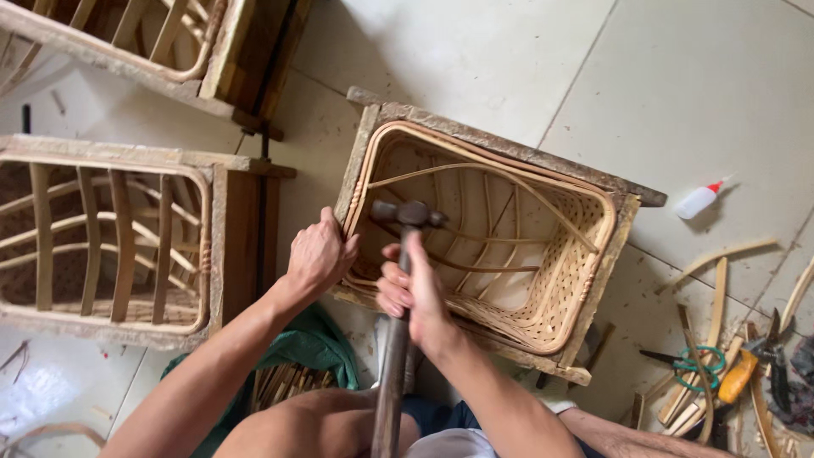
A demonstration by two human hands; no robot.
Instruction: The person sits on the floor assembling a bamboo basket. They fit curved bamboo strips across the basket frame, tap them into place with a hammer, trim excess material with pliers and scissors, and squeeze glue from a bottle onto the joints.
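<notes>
Head view: My left hand [318, 254] rested on the near-left rim of the woven basket [543, 288], fingers curled over the cane edge and bracing it. My right hand [415, 293] was clamped around the handle of the hammer [398, 280]. The hammer's long axis ran from my lap straight away from me, its dark metal head [407, 213] lying just over the basket's near rim, between my two hands. The right hand sat closer to the head; the left stood just beside it, apart. The basket lay directly ahead of me inside a rough wooden frame [509, 148], its long axis slanting away to the right. Its walls were pale split cane, tightly woven, with curved ribs. The frame timber looked coarse and weathered, set on smooth floor tiles [678, 85].
</notes>
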